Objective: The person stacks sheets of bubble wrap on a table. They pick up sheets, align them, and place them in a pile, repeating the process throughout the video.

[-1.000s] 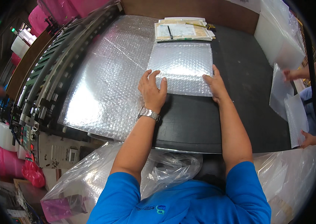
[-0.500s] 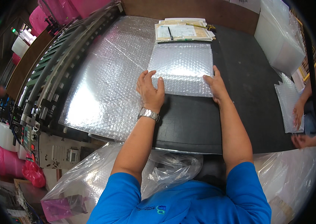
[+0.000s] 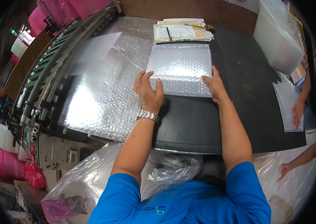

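A stack of clear bubble-wrap sheets or bags (image 3: 178, 61) lies squared up on the black tabletop (image 3: 184, 123). My left hand (image 3: 148, 89), with a metal watch at the wrist, is at the stack's left edge, thumb and fingers spread. At the right edge is my right hand (image 3: 216, 85), its thumb resting on top and its fingers stretched along the side. Left of the stack, a wide bubble-wrap sheet (image 3: 102, 93) covers the table, with a smooth, paler piece (image 3: 100, 46) over its far part.
Papers (image 3: 180, 31) with a pen and tape measure lie behind the stack. A roller machine (image 3: 42, 82) runs along the left. Wrapped sheets (image 3: 279, 41) stand far right. Another person's hand (image 3: 297, 114) rests on smaller bubble-wrap pieces (image 3: 285, 97); their other hand (image 3: 284, 171) hangs lower.
The paler piece has appeared over the wide sheet beside the machine. The other person's lower hand has moved down and away from the small pieces. My hands have hardly moved.
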A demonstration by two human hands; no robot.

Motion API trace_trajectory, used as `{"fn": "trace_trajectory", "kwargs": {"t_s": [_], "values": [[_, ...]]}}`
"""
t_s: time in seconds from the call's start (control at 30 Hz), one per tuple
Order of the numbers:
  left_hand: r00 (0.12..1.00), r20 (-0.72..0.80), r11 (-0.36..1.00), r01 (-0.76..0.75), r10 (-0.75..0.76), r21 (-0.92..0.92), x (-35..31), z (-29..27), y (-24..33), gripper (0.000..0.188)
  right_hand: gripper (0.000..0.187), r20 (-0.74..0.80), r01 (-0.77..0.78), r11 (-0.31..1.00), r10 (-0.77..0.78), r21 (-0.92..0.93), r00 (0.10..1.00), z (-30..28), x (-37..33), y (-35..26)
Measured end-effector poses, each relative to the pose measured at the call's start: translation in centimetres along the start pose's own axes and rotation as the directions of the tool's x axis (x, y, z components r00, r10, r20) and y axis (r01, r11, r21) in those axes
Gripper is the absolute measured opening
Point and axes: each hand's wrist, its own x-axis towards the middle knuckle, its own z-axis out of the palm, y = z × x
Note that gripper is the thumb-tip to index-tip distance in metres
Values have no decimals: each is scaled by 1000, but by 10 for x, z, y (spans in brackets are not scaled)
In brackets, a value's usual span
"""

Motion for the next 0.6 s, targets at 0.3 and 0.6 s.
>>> {"fn": "trace_trajectory", "kwargs": {"t_s": [0.3, 0.6], "values": [[988, -58, 966, -126, 142, 225, 2, -5, 7, 45, 74, 90, 29, 999, -32, 33, 995, -3, 6, 6], [753, 658, 982, -113, -14, 149, -13, 7, 2, 52, 71, 177, 96, 992, -110, 86, 978, 0, 2, 6]]}}
